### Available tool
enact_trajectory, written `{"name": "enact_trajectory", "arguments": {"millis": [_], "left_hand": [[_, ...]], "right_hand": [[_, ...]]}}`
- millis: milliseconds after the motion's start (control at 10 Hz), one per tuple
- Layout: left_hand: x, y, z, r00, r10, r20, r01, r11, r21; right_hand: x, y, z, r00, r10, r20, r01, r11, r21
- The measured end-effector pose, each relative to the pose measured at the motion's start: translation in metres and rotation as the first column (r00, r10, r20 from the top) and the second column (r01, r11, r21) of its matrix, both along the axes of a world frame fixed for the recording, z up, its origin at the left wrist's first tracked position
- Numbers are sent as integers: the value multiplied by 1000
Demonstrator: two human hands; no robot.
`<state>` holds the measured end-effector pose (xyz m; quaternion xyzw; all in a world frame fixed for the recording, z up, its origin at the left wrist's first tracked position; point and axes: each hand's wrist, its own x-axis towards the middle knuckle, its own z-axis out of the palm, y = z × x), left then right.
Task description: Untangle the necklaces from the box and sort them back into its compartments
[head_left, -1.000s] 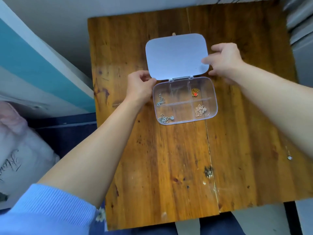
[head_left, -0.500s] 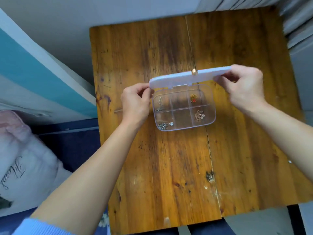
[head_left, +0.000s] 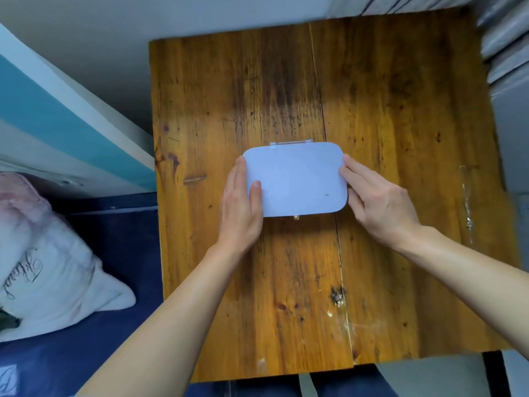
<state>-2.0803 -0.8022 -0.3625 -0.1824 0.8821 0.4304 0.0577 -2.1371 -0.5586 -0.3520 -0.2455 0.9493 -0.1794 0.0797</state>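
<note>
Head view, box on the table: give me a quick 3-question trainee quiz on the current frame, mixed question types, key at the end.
1. True or false: the lid of the box is down over the compartments.
2. Which of the hands has its thumb lying on top of the lid? A) left hand B) right hand C) neither
3. Fill in: the small clasp sits on the edge of the box ____ the person.

Key
1. True. The lid covers the base, so no necklaces show.
2. A. The right hand's fingers touch only the side edge.
3. Nearest. The hinge is on the far edge, toward the back of the wooden table.
</note>
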Motion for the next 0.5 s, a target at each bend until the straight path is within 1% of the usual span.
{"name": "enact_trajectory", "arguments": {"millis": [100,200,300,400,500], "left_hand": [[7,-4,-13,997,-68,23,72,978,-196],[8,-8,-22,995,-65,75,84,951,-296],[7,-8,-28,993,-64,97,92,942,-324],[6,-9,-24,988,-65,142,112,929,-352],[5,-7,-23,982,-83,171,142,919,-368]], "right_hand": [[9,-1,-3,999,-1,44,-1,998,60],[18,-5,-7,991,-16,134,-4,989,150],[17,-6,-8,988,-10,153,-20,982,190],[11,-7,4,979,7,206,-46,981,189],[-6,-7,35,980,-30,198,10,995,101]]}}
